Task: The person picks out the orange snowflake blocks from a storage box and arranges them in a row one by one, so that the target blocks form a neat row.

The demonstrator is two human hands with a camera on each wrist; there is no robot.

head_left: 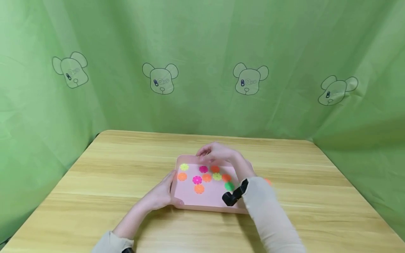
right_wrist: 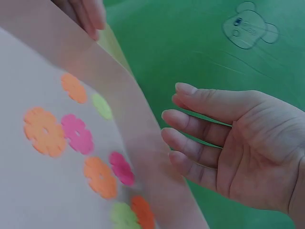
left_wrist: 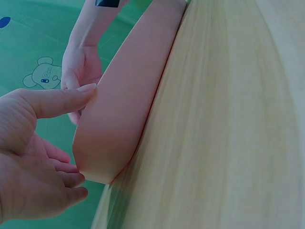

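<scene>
A shallow pink tray (head_left: pixel 202 201) sits on the table with several flower-shaped plastic discs lying flat in it, including an orange disc (head_left: pixel 199 189), a magenta disc (head_left: pixel 197 180), a yellow disc (head_left: pixel 184 167) and a green disc (head_left: pixel 229 186). My left hand (head_left: pixel 160 192) grips the tray's near left corner; in the left wrist view its thumb (left_wrist: pixel 66 101) presses against the outer wall. Over the far rim hovers my right hand (head_left: pixel 218 153). Its fingers (right_wrist: pixel 190 129) are loosely bent, with nothing visible between them in the right wrist view.
Just right of the tray, an orange piece (head_left: pixel 268 181) shows partly behind the right sleeve (head_left: pixel 269 211). The wooden table (head_left: pixel 95 182) extends around the tray. A green curtain (head_left: pixel 202 42) with bear-head outlines hangs behind and at both sides.
</scene>
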